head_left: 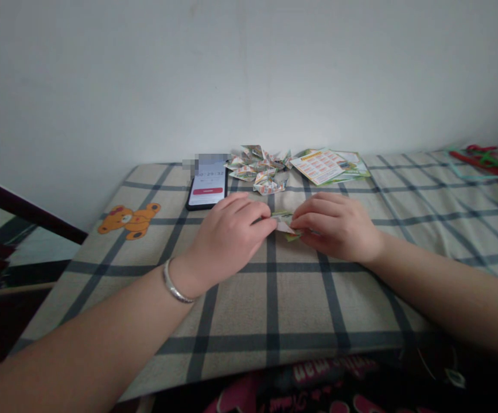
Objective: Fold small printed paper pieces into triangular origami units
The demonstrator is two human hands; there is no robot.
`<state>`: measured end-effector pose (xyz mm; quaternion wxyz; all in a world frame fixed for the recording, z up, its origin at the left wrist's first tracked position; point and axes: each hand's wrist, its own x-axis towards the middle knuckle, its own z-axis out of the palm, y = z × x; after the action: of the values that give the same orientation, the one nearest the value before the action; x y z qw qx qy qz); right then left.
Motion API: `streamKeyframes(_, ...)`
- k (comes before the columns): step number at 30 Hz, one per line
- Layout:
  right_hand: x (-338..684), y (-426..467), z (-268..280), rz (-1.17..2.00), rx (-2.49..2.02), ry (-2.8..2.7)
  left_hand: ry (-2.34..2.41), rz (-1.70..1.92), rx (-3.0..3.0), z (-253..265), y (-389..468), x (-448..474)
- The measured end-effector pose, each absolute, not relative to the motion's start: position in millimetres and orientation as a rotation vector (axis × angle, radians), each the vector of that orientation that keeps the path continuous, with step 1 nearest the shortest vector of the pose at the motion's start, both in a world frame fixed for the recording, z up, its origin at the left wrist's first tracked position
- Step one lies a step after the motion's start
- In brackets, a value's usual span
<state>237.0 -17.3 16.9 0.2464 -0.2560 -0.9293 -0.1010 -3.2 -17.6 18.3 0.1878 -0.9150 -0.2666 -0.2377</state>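
Observation:
A small piece of folded printed paper (284,225), white with green and yellow parts, is pinched between my two hands just above the checked tablecloth. My left hand (237,232), with a silver bangle at the wrist, grips its left end between thumb and fingers. At the right end, my right hand (337,225) is closed on the same paper, its fingers bent over the edge. Parts of the paper are hidden behind my fingers. Just beyond lies a cluster of folded paper pieces (257,166) with pointed corners, printed in several colours.
A phone (207,186) showing a running timer lies left of the paper cluster. Flat printed sheets (329,166) are stacked to its right. An orange bear figure (131,221) is at the left, and coloured ribbons (490,163) at the far right. A white wall (249,74) stands behind.

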Motion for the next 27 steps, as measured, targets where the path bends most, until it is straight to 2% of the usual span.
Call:
streamKeyframes(5,233,-15,17,-0.204,-0.533,-2.67,-0.812,-0.558,-2.639,13,-15,-3)
streamKeyframes(15,233,-7,12,-0.027,-0.6,-2.79,-0.816,-0.507,-2.824,8,-10,-5)
streamKeyframes(27,238,-6,13,-0.234,-0.534,-2.739,-0.85,-0.514,-2.887,7,-5,-7)
